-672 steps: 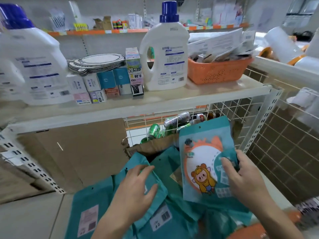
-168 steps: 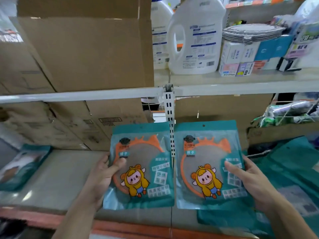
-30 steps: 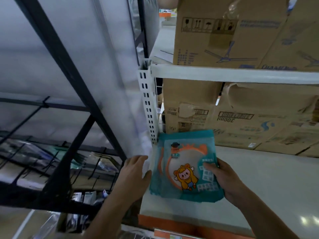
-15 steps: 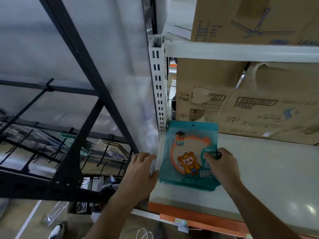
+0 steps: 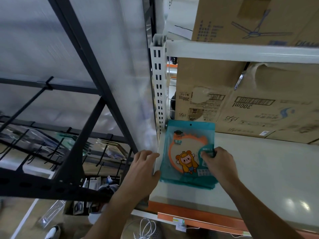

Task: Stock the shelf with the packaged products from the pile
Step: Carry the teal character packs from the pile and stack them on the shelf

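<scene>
Your teal packets (image 5: 188, 152) lie flat on the shelf (image 5: 259, 169), just right of the slotted upright (image 5: 158, 87). Your right hand (image 5: 219, 164) pinches their right edge, and your left hand (image 5: 143, 168) rests loose-fingered against their left. They look light, floppy and slick, so grip both side edges.

Place: a shop or its stockroom, seen at a shelving bay.
Shelving: a pale metal shelf (image 5: 267, 178) hung on a slotted white upright (image 5: 158, 83), with an orange price strip (image 5: 207, 215) and a small label (image 5: 178, 220) along its front edge.
Stock: brown cartons (image 5: 267, 107) stood at the back, printed with barcodes and "300ml"; a fan carton (image 5: 250, 19) sat on the level above.
Display: a black peg rack (image 5: 43, 152) to the left carried hanging packets.
Goods: a teal pack (image 5: 188, 135) with a hang hole lay on the shelf.
</scene>
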{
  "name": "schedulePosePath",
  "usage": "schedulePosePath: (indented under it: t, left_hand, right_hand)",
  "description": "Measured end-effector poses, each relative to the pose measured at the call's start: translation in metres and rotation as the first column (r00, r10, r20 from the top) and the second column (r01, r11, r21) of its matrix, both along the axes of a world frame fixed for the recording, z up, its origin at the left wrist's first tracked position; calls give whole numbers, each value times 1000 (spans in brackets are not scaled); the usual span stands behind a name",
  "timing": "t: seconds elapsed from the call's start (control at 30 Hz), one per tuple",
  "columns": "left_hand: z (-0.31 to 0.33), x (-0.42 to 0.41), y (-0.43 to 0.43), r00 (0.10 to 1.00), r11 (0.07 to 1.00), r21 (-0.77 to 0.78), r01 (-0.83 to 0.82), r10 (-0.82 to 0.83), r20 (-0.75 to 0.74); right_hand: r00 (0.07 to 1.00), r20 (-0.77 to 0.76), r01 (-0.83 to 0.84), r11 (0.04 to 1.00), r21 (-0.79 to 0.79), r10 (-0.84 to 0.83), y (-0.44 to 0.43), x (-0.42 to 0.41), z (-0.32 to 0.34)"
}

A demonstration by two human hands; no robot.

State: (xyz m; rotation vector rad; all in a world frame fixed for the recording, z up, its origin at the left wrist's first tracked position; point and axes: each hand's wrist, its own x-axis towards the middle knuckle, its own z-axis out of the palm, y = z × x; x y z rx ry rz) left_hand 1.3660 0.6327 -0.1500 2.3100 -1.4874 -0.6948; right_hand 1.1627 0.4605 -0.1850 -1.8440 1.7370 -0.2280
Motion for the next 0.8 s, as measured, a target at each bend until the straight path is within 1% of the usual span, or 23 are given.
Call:
schedulePosePath:
  t: [0.2, 0.27, 0.37, 0.43, 0.53, 0.6, 0.67, 0.73, 0.8]
  left_hand:
    - [-1, -2, -1, 1000, 1000, 18, 6, -6, -15]
    - [0, -3, -1, 1000, 999, 32, 6, -5, -23]
    - [8, -6, -3, 999, 999, 47, 21, -19, -34]
    - [20, -9, -7, 997, 999, 41, 30, -27, -72]
    - [44, -14, -15, 994, 1000, -11, 22, -23, -107]
    - [59, -15, -21, 995, 996, -58, 61, -65, -72]
    - [78, -19, -22, 992, 989, -95, 115, -119, -43]
    - [103, -22, -23, 985, 970, -176, 168, -173, -16]
    - [127, -28, -23, 980, 949, -245, 199, -196, 34]
  right_hand:
    - [999, -44, -11, 1000, -28, 9, 2, 0, -4]
    - [999, -52, -7, 1000, 8, 8, 4, -1, -3]
    - [999, -43, 8, 995, 101, -4, 7, -7, 2]
    - [999, -25, 29, 993, 118, -26, 10, -13, 9]
    - [1000, -20, 19, 999, 48, -18, 17, -25, 31]
    - [1000, -21, -10, 1000, 29, 11, 18, -34, 54]
    - [997, -53, -63, 998, 4, 63, 22, -45, 78]
    - [993, -74, -95, 992, -80, 89, 27, -55, 107]
    - [983, -107, -164, 973, -165, 147, 37, -64, 136]
